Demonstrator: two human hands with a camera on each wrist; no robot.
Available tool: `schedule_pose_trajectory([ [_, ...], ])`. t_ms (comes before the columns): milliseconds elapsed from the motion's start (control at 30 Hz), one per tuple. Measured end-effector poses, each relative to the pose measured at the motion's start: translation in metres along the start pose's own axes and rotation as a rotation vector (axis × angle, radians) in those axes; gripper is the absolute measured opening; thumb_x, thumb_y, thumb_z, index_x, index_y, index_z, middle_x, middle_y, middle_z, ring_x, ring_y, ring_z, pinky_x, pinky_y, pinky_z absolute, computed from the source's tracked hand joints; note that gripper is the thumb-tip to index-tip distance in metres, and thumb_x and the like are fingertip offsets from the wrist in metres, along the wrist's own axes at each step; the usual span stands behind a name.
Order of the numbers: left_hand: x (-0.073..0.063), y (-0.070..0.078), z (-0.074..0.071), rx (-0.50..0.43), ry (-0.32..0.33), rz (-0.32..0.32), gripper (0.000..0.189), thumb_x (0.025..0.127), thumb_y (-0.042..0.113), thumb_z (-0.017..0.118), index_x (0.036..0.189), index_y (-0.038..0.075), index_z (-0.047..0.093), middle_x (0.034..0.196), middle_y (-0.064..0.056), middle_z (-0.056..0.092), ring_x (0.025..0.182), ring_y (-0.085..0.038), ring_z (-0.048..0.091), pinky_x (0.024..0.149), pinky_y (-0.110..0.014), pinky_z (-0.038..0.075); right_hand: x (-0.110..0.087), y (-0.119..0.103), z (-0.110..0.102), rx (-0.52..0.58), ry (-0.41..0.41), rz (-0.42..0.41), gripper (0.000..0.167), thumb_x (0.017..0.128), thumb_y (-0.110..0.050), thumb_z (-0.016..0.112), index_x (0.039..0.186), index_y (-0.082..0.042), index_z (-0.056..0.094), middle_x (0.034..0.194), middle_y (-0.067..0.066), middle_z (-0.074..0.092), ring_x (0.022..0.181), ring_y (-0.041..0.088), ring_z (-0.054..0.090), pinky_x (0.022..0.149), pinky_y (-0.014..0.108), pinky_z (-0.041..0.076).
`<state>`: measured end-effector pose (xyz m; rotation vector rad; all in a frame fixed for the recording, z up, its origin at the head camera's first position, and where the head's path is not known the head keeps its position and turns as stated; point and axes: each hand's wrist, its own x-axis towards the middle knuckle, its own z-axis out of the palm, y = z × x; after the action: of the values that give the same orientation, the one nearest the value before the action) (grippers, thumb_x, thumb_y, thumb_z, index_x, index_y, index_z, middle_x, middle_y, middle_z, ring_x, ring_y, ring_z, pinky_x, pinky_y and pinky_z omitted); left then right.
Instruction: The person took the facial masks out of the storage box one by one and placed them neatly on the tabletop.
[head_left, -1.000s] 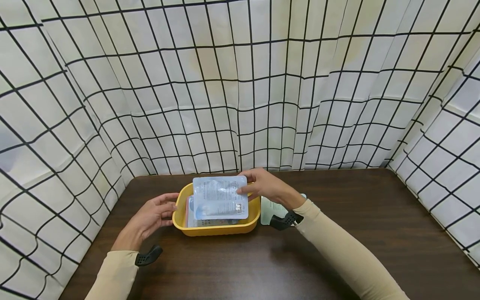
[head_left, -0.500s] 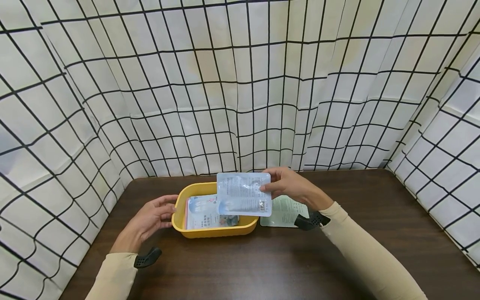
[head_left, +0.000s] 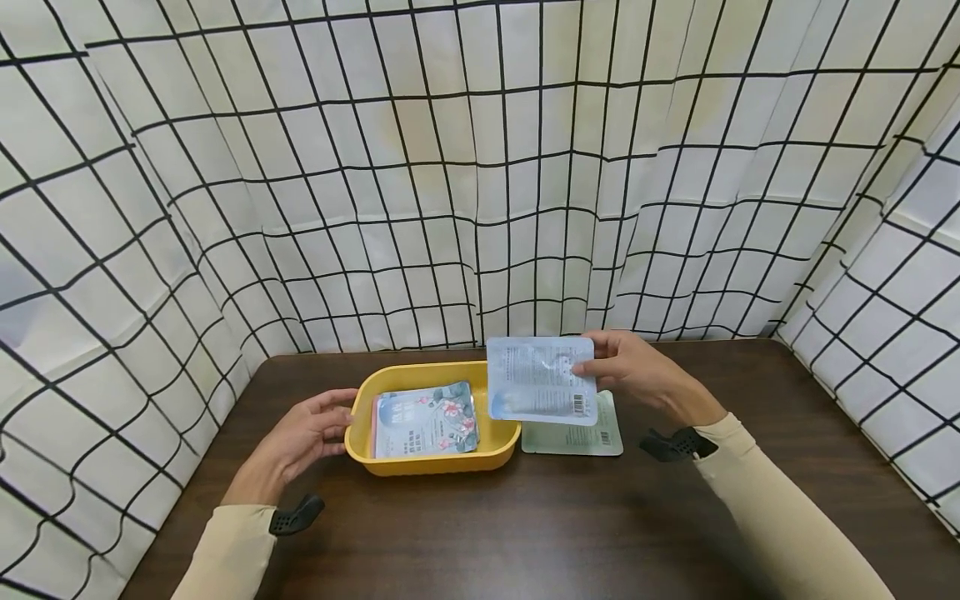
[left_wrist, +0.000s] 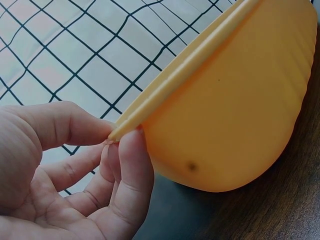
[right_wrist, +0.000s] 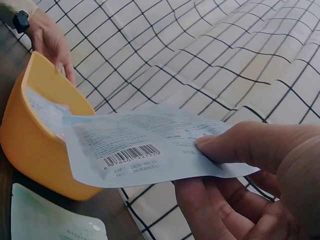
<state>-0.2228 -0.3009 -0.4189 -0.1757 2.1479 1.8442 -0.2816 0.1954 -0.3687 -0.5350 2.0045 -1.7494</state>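
Note:
My right hand [head_left: 637, 371] pinches a light blue sachet [head_left: 536, 379] by its right edge, thumb on top and fingers beneath. The sachet hangs in the air over the right end of a yellow plastic basket [head_left: 442, 465], its printed back and barcode facing up. My left hand [left_wrist: 95, 175] pinches the basket's left rim between thumb and fingers. Inside the basket, on its left side, lies a blue floral sachet [head_left: 427, 421], with a pink edge showing from under it. A pale green sachet [head_left: 573, 437] lies on the table just right of the basket, partly hidden by the lifted one.
The dark brown wooden table [head_left: 480, 533] carries the basket near its back edge. White curtains [head_left: 525, 208] with a black grid stand behind it and on both sides.
My right hand has moved right with the light blue sachet, from above the basket's middle to its right end. The floral sachet inside has come into full view. My left hand stays put.

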Motion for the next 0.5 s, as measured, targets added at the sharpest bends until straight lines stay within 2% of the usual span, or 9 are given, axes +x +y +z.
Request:
schedule_pose_trajectory([
  [167,0.001,0.002,0.001,0.002,0.002,-0.002,0.061,0.1,0.013,0.06,0.155,0.006,0.035,0.124,-0.011,0.064,0.095,-0.022,0.066,0.081,-0.034,0.059,-0.014,0.004,-0.017,-0.027,0.05,-0.006,0.041,0.092,-0.012,0.074,0.129,-0.001,0.06,0.119,0.014,0.069,0.101,0.029,0.069,0.085,0.044,0.059],
  [500,0.0,0.002,0.001,-0.004,0.0,-0.01,0.06,0.101,0.014,0.06,0.155,0.006,0.035,0.123,-0.01,0.065,0.096,-0.022,0.066,0.083,-0.035,0.059,-0.04,0.015,-0.048,0.013,0.088,0.009,0.044,0.093,-0.009,0.071,0.134,0.001,0.056,0.118,0.007,0.072,0.102,0.025,0.07,0.085,0.042,0.058],
])
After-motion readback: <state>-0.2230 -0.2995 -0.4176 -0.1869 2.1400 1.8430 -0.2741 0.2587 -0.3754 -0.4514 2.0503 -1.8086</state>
